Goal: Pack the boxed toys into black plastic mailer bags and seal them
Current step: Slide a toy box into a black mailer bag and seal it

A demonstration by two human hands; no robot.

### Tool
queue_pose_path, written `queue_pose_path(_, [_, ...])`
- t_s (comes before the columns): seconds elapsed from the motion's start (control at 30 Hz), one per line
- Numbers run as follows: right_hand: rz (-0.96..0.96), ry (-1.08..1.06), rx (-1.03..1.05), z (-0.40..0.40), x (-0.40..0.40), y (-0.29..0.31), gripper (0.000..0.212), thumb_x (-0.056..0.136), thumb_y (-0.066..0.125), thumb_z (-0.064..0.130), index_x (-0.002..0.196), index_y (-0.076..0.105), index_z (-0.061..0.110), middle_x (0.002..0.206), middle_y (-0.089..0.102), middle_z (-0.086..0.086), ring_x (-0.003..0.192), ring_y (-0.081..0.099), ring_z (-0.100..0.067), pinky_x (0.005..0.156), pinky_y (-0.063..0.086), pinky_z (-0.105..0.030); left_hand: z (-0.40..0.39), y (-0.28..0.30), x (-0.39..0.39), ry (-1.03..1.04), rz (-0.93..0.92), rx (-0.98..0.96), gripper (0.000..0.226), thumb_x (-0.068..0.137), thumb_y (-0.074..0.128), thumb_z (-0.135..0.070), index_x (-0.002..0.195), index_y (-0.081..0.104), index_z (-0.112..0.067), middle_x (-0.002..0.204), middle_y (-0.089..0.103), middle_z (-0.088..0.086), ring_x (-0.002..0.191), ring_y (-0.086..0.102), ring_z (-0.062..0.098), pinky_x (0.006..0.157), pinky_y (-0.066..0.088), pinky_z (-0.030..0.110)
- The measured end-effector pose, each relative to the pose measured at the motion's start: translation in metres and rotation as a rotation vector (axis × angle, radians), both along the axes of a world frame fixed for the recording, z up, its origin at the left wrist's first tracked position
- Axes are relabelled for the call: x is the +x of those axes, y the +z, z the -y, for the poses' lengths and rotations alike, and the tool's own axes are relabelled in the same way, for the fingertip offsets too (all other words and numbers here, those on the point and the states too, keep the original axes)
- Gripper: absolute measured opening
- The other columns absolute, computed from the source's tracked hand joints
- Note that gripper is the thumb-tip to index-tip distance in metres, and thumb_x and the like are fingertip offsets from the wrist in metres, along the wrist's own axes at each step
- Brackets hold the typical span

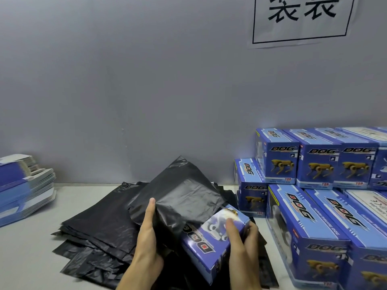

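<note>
Boxed toy [215,239]: far end hidden inside black mailer bag [180,197], above the bag pile on the surface [25,248]. Right hand [240,241] fingers grip the box; left hand [148,233] holds the bag, its fingers hidden.

Roughly nine boxed toys [215,243], one lifted mailer bag [180,197], two hands [147,237].

Dim, even light; soft focus throughout; wide-angle bending at edges; glare on stacked boxes [314,160].
</note>
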State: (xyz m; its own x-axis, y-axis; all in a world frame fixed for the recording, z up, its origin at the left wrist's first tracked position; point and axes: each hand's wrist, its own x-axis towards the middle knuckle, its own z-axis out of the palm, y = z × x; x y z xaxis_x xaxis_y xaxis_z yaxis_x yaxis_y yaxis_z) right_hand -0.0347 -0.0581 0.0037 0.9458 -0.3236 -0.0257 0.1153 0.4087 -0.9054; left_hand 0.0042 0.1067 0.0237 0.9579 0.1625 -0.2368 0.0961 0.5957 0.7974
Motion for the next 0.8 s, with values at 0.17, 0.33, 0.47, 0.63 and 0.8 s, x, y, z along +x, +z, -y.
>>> queue_pose_path(0.17, [-0.001,0.254,-0.053,-0.002,0.000,-0.002,0.027,0.095,0.064,0.024,0.118,0.053,0.034,0.117,0.064,-0.012,0.100,0.070,-0.028,0.094,0.054,-0.047,-0.007,0.003,0.001,0.004,0.051,-0.067,0.028,0.074,0.075,-0.039,0.084,0.083,-0.014,0.098,0.077,0.012,0.080,0.076,0.027,0.067,0.057,0.035])
queue_pose_path(0.33, [-0.029,0.489,-0.153,0.002,0.004,-0.001,0.037,0.090,0.071,0.020,0.121,0.055,0.031,0.097,0.075,0.005,0.096,0.073,-0.018,0.085,0.058,-0.037,-0.021,0.007,-0.002,0.030,0.100,-0.077,0.031,0.079,0.072,-0.039,0.088,0.082,-0.012,0.102,0.076,0.015,0.081,0.075,0.031,0.059,0.060,0.037])
queue_pose_path(0.47, [0.031,0.343,-0.188,0.003,0.004,-0.004,0.046,0.082,0.080,0.030,0.124,0.061,0.032,0.106,0.074,0.006,0.106,0.069,-0.019,0.102,0.051,-0.047,-0.013,0.008,-0.005,-0.113,0.076,-0.033,0.026,0.070,0.074,-0.034,0.077,0.082,-0.010,0.093,0.076,0.017,0.073,0.076,0.029,0.054,0.059,0.034])
queue_pose_path(0.63, [0.101,0.067,-0.174,-0.002,0.005,-0.003,0.045,0.066,0.091,0.040,0.107,0.073,0.034,0.107,0.075,0.007,0.108,0.068,-0.016,0.103,0.050,-0.048,0.005,0.005,-0.011,-0.282,0.053,0.105,0.049,0.065,0.078,-0.036,0.101,0.079,-0.003,0.108,0.072,0.024,0.094,0.073,0.036,0.075,0.060,0.039])
queue_pose_path(0.8, [0.130,0.194,-0.253,0.008,0.009,-0.012,0.066,0.066,0.092,0.013,0.125,0.065,0.023,0.111,0.074,0.000,0.100,0.071,-0.011,0.089,0.056,-0.025,0.003,0.003,-0.008,-0.311,0.061,0.054,0.045,0.069,0.075,-0.033,0.101,0.078,-0.001,0.108,0.072,0.024,0.085,0.074,0.034,0.060,0.060,0.035])
